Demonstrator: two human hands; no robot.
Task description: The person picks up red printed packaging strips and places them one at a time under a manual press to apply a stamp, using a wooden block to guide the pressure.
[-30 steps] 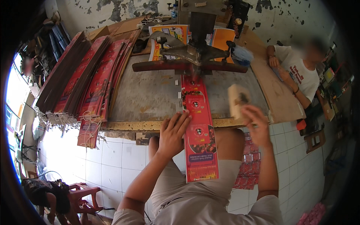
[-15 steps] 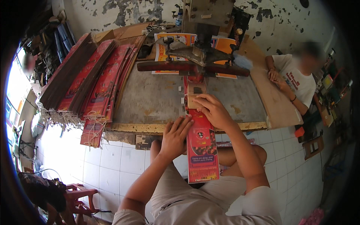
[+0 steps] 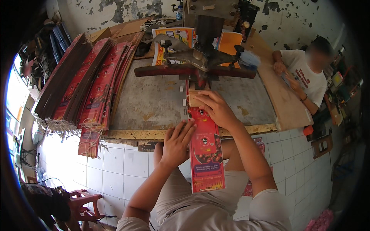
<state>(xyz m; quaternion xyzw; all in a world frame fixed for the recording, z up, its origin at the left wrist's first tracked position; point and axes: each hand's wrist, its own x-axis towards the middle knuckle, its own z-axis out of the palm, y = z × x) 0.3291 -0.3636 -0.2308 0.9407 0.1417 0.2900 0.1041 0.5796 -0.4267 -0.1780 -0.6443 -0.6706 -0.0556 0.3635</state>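
A stack of long red printed card strips (image 3: pixel 207 158) runs from under the press toward my lap, overhanging the table's front edge. My left hand (image 3: pixel 178 140) lies along its left side, fingers stretched out and fingertips at its edge. On the far part of the stack sits a small wooden block (image 3: pixel 195 101), which my right hand (image 3: pixel 216 109) grips from the right. Just beyond the block stands the dark metal press head (image 3: pixel 199 57), with a reddish crossbar (image 3: pixel 162 71). Its centre hides the far end of the strips.
Bundles of red strips with white strings (image 3: pixel 98 88) fill the left of the grey tabletop (image 3: pixel 150 96). Colourful printed sheets (image 3: pixel 175 34) lie behind the press. A person (image 3: pixel 308 77) sits at the right by a brown board (image 3: pixel 279 100). A red stool (image 3: pixel 86 204) stands lower left.
The press head looks larger and hides more of the sheets behind it. My right leg has moved inward, uncovering red-patterned items on the floor. Both hands stay at the strips and block.
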